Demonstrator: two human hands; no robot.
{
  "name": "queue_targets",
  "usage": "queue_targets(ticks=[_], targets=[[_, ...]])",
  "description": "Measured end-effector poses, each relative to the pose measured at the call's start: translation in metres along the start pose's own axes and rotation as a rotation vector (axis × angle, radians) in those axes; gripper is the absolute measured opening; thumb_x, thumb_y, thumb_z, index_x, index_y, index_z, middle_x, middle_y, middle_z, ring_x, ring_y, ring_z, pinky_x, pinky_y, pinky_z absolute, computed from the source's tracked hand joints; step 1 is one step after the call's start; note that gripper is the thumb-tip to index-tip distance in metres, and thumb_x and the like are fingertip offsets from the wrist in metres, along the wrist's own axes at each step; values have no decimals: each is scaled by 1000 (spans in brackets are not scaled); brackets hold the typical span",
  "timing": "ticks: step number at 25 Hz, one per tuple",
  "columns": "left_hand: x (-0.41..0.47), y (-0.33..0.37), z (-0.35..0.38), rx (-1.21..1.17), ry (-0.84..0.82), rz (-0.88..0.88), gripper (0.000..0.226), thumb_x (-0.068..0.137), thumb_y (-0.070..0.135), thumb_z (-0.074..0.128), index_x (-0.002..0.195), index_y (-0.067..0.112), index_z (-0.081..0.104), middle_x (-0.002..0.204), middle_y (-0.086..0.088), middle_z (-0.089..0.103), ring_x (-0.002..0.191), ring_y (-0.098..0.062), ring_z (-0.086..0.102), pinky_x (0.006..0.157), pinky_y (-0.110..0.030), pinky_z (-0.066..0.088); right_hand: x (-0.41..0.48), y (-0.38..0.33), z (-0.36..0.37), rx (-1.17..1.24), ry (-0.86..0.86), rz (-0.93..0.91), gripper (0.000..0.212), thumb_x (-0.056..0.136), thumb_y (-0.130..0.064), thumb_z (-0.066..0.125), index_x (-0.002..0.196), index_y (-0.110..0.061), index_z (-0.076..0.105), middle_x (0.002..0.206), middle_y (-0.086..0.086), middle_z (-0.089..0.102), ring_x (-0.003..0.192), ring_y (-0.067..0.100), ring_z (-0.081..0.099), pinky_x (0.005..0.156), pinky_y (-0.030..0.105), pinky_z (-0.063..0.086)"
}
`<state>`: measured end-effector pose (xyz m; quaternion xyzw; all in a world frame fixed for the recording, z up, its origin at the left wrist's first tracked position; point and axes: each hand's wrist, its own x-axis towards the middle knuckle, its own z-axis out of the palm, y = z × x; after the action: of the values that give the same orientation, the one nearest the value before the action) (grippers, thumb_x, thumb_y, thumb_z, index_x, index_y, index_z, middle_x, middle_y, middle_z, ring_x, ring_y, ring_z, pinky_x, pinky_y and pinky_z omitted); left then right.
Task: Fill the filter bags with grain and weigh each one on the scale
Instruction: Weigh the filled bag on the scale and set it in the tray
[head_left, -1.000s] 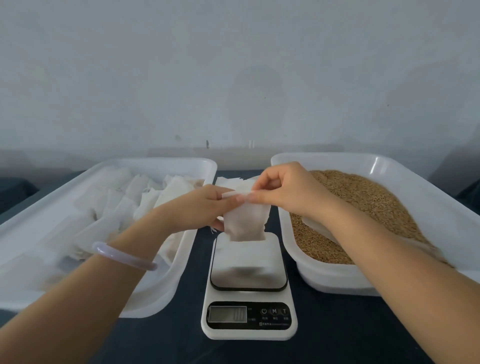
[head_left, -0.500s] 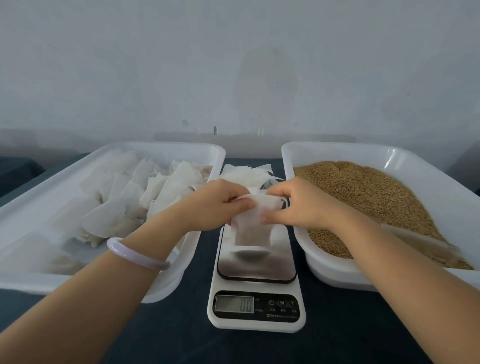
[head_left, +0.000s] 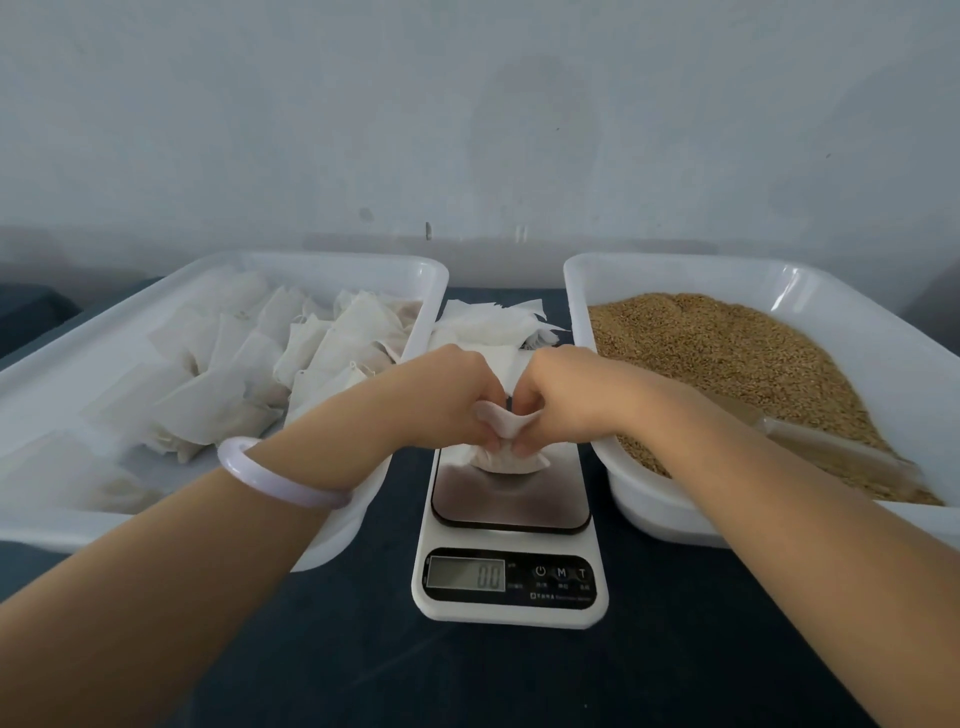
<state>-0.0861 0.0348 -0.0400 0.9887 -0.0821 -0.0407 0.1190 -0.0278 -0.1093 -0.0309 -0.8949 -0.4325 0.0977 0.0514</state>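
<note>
One bag pinched by left hand and right hand at scale; left tub piled with white bags, right tub heaped with grain.

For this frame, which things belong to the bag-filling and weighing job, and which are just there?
Job: left hand and right hand pinching a filter bag, scale, grain, scoop, tray of bags, spare bags.
Just there: bracelet, dark table.
</note>
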Motion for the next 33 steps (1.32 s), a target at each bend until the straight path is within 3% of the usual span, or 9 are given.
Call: queue_targets(ticks=[4, 7, 9, 11, 14, 17, 20, 25, 33], targets=[[4, 1, 1, 32, 2, -2, 4, 79, 26, 72, 76, 24, 72, 54, 12, 51, 52, -3, 45, 55, -23, 37, -1, -1, 3, -1, 32, -1, 9, 73, -37, 75, 78, -30, 72, 53, -13, 48, 60, 4, 42, 52, 18, 20], [2, -1, 2, 28, 9, 13, 8, 79, 27, 71, 72, 26, 68, 54, 12, 50, 53, -3, 44, 52, -21, 35, 0, 1, 8, -8, 70, -2, 12, 75, -37, 72, 80, -27, 73, 61, -8, 53, 73, 10, 44, 71, 17, 23], [0, 0, 2, 22, 5, 14, 15, 80, 29, 70, 68, 30, 61, 55, 11, 49, 55, -5, 45, 52, -21, 34, -1, 4, 10, -13, 80, 12, 16, 76, -41, 70, 81, -26, 74, 65, -5, 58, 79, 12, 51, 101, 30, 18], [-3, -1, 1, -18, 3, 4, 12, 79, 33, 70, 71, 32, 61, 61, 12, 54, 62, -6, 50, 57, -21, 38, -2, 5, 10, -29, 84, 40, 24, 75, -48, 68, 78, -26, 73, 61, -6, 58, 81, 10, 56, 108, 44, -1], [-7, -3, 0, -184, 62, -23, 17, 73, 35, 77, 84, 32, 65, 77, 15, 63, 74, -2, 57, 66, -15, 42, -5, 8, 11, 38, 108, 71, 39, 70, -61, 65, 69, -22, 69, 53, -7, 48, 74, 7, 52, 102, 42, 6], [-9, -5, -1, -248, 141, -36, 33, 69, 39, 80, 95, 28, 64, 86, 12, 63, 70, 1, 55, 66, -14, 42, -11, 11, 7, 217, 138, 75, 36, 64, -50, 77, 57, -23, 55, 53, -8, 39, 64, 4, 39, 69, 26, 25], [-8, -4, -2, -333, 148, -25, 37, 68, 38, 80, 99, 30, 61, 98, 10, 64, 81, -7, 59, 80, -29, 51, -14, 14, 5, 330, 142, 70, 25, 63, -43, 81, 78, -27, 68, 60, -12, 48, 56, 0, 44, 54, 19, 24], [-9, -5, -2, -367, 154, -18, 38, 66, 40, 80, 97, 36, 59, 96, 17, 62, 85, -6, 60, 83, -32, 51, -11, 17, 7, 357, 146, 77, 39, 63, -43, 82, 96, -26, 69, 83, -5, 62, 68, 5, 50, 56, 23, 32], [-9, -6, -2, -382, 162, -11, 36, 68, 36, 81, 96, 34, 59, 96, 14, 64, 71, 10, 56, 70, -12, 46, -9, 19, 9, 368, 134, 89, 42, 63, -46, 80, 99, -28, 68, 90, -5, 63, 77, 9, 52, 60, 26, 35]])
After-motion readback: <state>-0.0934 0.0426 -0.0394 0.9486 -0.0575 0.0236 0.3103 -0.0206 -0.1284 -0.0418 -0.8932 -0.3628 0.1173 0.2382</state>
